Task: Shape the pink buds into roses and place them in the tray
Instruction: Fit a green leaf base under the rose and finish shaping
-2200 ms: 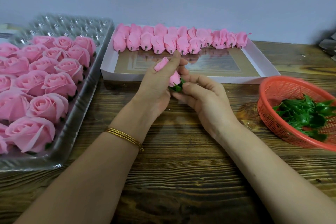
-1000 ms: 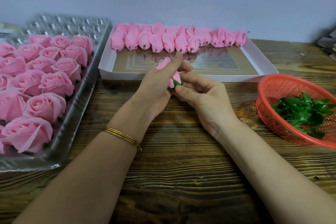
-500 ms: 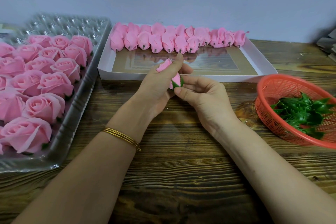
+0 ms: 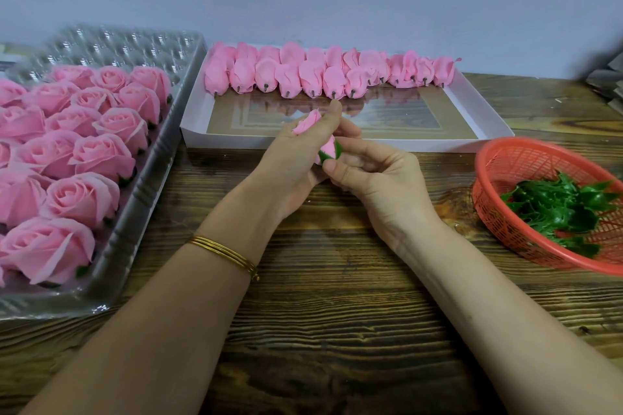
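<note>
Item one: pink bud (image 4: 327, 149), held off the wooden table (image 4: 337, 330) between both hands, its tip poking out above the left knuckles and its base facing the right palm. A green calyx (image 4: 338, 148) wraps that base. Left hand (image 4: 293, 158): fingers curled round the bud's body, forefinger laid along it and pointing away from the wrist; gold bangles (image 4: 226, 253) sit on that wrist. Right hand (image 4: 374, 182): thumb and curled fingers pinching the bud's base at the calyx, touching the left hand. Item two: clear plastic tray (image 4: 135, 212), well out beyond the back of the left hand, its nearer cells filled with opened pink roses (image 4: 81, 195), the far cells bare. Item three: shallow white box (image 4: 229, 141), just past the fingertips of both hands, a row of unshaped buds (image 4: 303, 74) lined along its far side, stems pointing toward the hands. Item four: red mesh basket (image 4: 526, 145), out past the back of the right hand, holding green leaf pieces (image 4: 559, 209).
</note>
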`<control>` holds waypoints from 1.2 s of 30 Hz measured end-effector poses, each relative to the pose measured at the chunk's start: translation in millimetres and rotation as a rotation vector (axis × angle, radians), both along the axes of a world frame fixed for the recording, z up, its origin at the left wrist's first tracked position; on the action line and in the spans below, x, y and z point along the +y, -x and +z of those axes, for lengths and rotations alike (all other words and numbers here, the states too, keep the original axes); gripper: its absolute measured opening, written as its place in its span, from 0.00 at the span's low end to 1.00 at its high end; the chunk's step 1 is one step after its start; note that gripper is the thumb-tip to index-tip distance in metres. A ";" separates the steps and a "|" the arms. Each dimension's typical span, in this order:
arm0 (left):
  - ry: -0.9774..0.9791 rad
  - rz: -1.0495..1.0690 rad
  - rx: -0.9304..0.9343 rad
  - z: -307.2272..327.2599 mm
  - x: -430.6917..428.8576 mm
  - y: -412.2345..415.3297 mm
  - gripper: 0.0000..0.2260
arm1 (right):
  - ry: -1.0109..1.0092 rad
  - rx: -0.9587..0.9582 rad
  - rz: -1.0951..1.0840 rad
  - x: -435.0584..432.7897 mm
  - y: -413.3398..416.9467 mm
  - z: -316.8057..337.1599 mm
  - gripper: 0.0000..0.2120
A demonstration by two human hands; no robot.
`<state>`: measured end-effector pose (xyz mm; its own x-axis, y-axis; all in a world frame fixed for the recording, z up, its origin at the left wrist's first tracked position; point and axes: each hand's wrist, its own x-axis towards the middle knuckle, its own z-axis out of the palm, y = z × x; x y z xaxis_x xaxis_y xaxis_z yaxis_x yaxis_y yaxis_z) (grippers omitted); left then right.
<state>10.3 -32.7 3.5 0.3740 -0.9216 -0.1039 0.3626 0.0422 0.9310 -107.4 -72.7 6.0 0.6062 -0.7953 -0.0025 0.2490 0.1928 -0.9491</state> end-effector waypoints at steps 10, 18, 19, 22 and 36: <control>0.003 -0.012 0.028 5.3 3.5 -0.6 0.18 | -0.308 -0.095 0.063 -2.9 -0.1 4.0 0.11; 0.011 -0.070 -0.013 5.9 5.8 -1.2 0.18 | -0.303 -0.045 0.054 -3.9 0.9 3.2 0.08; 0.015 -0.076 -0.012 6.0 6.0 -1.1 0.18 | -0.295 -0.023 0.062 -4.2 1.4 3.1 0.08; 0.016 -0.085 -0.016 7.3 6.9 -0.7 0.18 | -0.272 0.033 0.105 -4.7 3.7 3.2 0.08; -0.003 -0.076 -0.037 8.5 7.5 0.9 0.17 | -0.308 -0.015 0.213 -7.1 3.7 4.9 0.14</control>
<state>9.3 -25.2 12.1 0.3067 -0.9472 -0.0939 0.3300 0.0132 0.9439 -111.2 -79.8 10.8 0.7600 -0.6143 -0.2124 0.1855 0.5181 -0.8350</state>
